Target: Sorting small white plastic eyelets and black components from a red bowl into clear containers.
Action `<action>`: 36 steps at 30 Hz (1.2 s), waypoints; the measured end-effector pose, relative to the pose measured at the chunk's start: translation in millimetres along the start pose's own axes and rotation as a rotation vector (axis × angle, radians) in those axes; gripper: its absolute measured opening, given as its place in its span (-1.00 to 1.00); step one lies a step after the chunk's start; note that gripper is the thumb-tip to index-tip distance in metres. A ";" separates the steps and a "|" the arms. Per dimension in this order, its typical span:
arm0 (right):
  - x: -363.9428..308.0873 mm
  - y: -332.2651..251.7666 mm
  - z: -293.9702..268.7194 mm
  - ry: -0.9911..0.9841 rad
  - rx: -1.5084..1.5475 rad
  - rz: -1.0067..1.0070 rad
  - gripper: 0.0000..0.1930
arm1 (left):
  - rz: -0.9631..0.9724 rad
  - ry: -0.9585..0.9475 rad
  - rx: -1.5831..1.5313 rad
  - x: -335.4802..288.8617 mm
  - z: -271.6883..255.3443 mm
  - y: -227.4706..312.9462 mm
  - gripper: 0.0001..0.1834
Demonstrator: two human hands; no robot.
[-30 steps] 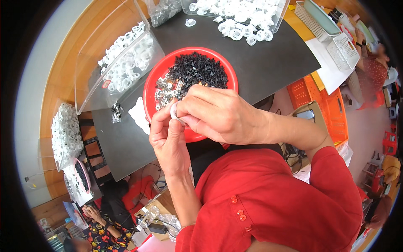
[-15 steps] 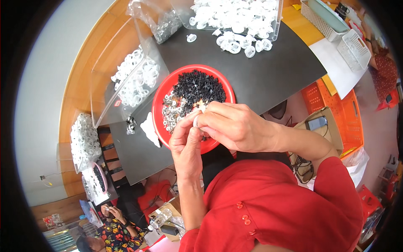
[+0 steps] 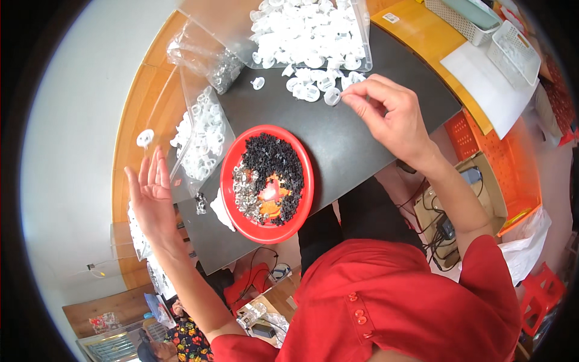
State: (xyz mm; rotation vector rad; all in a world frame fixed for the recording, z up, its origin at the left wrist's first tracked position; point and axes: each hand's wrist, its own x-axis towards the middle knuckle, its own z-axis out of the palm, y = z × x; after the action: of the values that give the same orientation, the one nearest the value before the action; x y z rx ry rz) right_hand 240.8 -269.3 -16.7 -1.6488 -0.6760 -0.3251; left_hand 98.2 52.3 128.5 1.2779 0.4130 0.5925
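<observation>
My left hand (image 3: 154, 196) is open at the left, palm up and fingers spread. Just beyond its fingertips a white round plastic piece (image 3: 145, 138) hangs in the air, apart from the hand. Over the far side of the dark table, my right hand (image 3: 392, 114) pinches the edge of a round white translucent plastic disc (image 3: 332, 96). Several similar white pieces (image 3: 306, 92) lie beside it, in front of a clear bin (image 3: 367, 42) heaped with more. Between my arms stands a red round tray (image 3: 225, 205) with small black parts (image 3: 271, 158) and small metal parts (image 3: 244, 190).
A second clear bin (image 3: 224, 136) of white ring-shaped pieces stands left of the tray. Behind it lies a clear bag of small parts (image 3: 226, 69). An orange crate (image 3: 512, 175) and a cardboard box with cables (image 3: 488, 193) are at the right. Another person (image 3: 181, 338) sits at lower left.
My hands have parted from over the tray. The left moved left and opened, with a white piece now in the air beyond it. The right reached out to the loose white pieces.
</observation>
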 end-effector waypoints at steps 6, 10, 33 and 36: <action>-3.3 36.3 -15.8 0.079 -0.017 0.138 -0.89 | 0.048 0.356 0.334 -42.5 -93.3 -26.2 -0.45; -3.9 37.4 -6.6 0.053 0.047 0.200 -0.88 | -0.004 0.595 0.570 -95.3 -186.2 -78.5 -0.64; -1.5 58.6 -7.1 -0.171 -0.150 0.294 -0.78 | 0.258 0.265 0.547 -75.8 -162.0 -147.3 -0.85; 0.1 54.6 -4.8 -0.142 -0.095 0.274 -0.77 | 0.253 0.234 0.533 -75.5 -169.1 -148.5 -0.85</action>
State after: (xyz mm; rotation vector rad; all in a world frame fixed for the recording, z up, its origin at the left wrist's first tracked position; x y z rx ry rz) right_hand 274.1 -277.5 -59.4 -1.8421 -0.5367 -0.0433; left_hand -34.5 108.7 -60.0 1.7941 0.6368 0.8882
